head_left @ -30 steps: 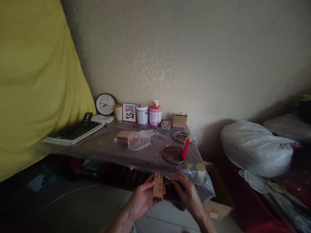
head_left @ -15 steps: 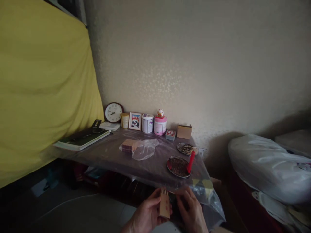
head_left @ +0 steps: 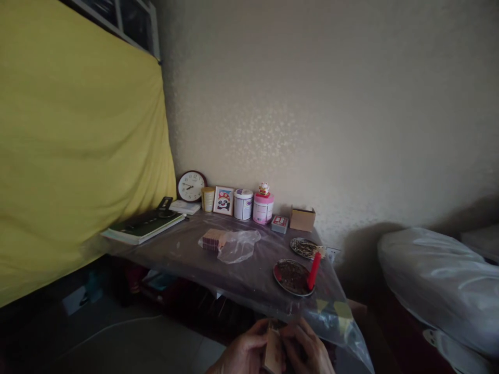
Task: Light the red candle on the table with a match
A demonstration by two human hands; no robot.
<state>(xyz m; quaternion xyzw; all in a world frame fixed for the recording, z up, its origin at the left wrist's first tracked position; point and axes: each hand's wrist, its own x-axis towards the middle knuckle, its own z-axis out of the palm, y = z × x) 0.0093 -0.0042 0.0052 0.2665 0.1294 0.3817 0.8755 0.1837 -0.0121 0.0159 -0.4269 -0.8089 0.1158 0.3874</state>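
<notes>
In the left hand (head_left: pixel 246 351), a matchbox (head_left: pixel 273 350); right hand (head_left: pixel 310 347) close beside it.
Gripped by the left hand, curled round with the thumb on the near side, one end up, perhaps to stop a spill and to leave the top free for the right hand. Just to the left of the right hand, and nearer than the front edge of the desk (head_left: pixel 167 264). Right hand bent, fingers drawn close together by the matchbox top; too blurred to tell about anything pinched there. On the desk, a red candle (head_left: pixel 314 270) on end inside the front plate (head_left: pixel 298 295), maybe for catching drips. Behind that, a back plate (head_left: pixel 297 253) with thin sticks (head_left: pixel 314 251), likely heaped there against rolling away.
</notes>
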